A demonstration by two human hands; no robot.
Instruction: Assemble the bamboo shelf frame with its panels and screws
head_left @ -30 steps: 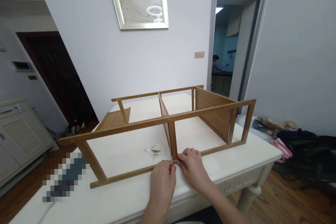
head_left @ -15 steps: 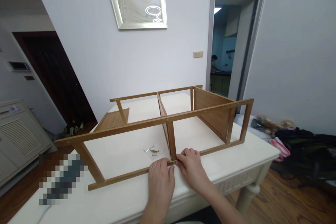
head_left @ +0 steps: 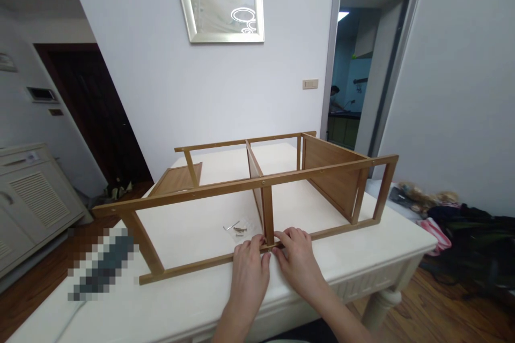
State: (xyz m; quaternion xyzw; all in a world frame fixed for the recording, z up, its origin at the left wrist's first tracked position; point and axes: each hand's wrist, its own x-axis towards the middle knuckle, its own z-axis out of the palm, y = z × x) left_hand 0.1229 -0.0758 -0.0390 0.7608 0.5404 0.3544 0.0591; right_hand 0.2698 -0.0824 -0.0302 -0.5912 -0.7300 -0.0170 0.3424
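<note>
A wooden shelf frame (head_left: 225, 189) lies on its side on the white table (head_left: 193, 311). Its lower near rail (head_left: 193, 268) runs along the tabletop in front of me. My left hand (head_left: 250, 265) wraps round this rail just left of the middle shelf's end, fingers over the far side and thumb on the near side. On the right of that joint, my right hand (head_left: 296, 254) grips the same rail with fingers curled. Between the hands stands the end post of the middle shelf (head_left: 267, 217). Fingertips are partly hidden behind the rail.
Several screws (head_left: 240, 230) and a hex key (head_left: 232, 225) lie on a clear plastic bag inside the frame. A loose wooden panel (head_left: 177, 179) rests at the far left. A blurred-out item (head_left: 104, 262) with a cable is at the left edge. Another person (head_left: 335, 97) is beyond the doorway.
The view has turned slightly left, so everything sits further right. Both hands stay on the rail at the middle joint, with little change in their grip.
</note>
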